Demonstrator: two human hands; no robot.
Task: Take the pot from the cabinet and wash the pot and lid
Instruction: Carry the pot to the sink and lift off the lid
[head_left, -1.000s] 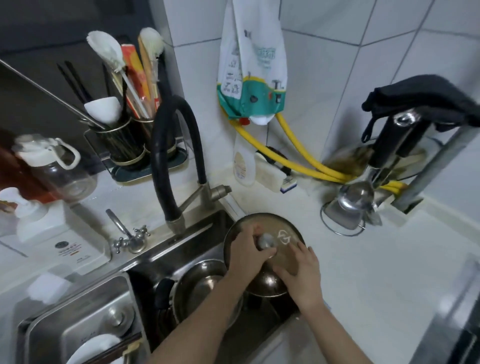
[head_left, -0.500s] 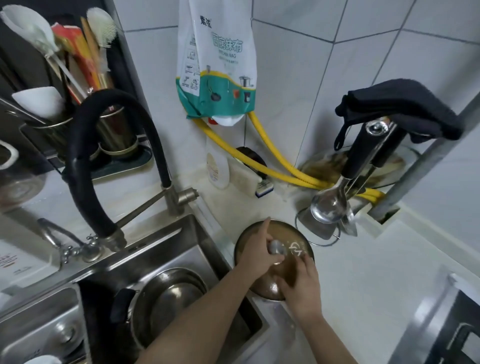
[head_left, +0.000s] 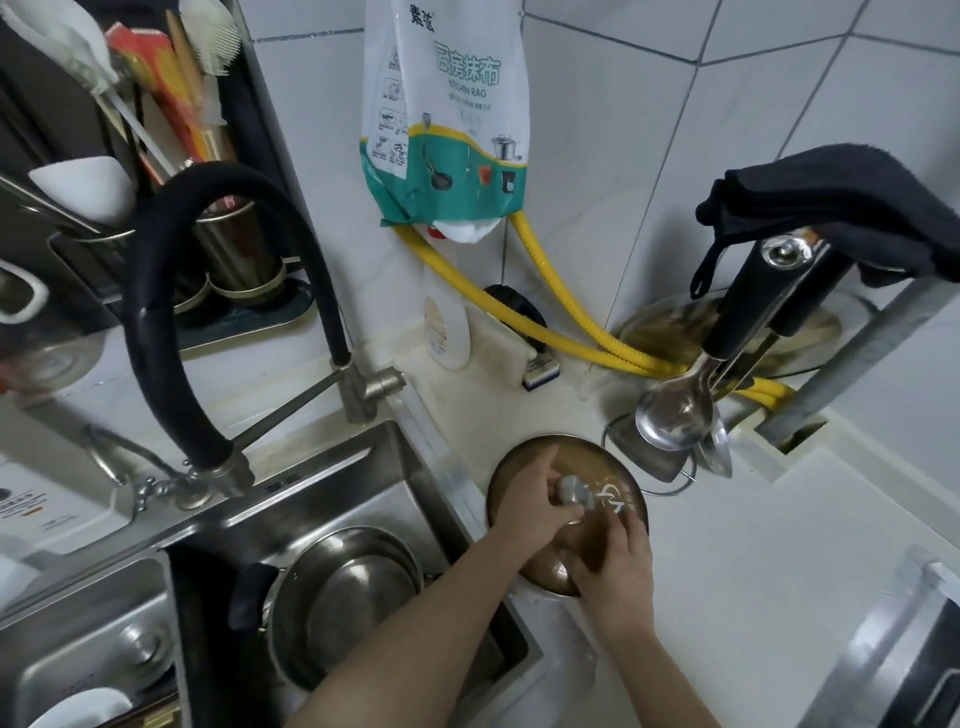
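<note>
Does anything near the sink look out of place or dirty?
Yes. A brownish stain spreads over the counter corner where the yellow hose runs, behind the ladle. The lid lies on the counter, both hands on it, apart from the pot in the sink.

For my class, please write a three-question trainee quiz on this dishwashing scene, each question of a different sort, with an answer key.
1. True or false: the lid rests inside the sink.
2. Which hand holds the lid's knob? A) left hand B) right hand
3. Fill in: the pot sits in the ____.

Key
1. False; it is over the counter, beside the sink.
2. A
3. sink
</note>
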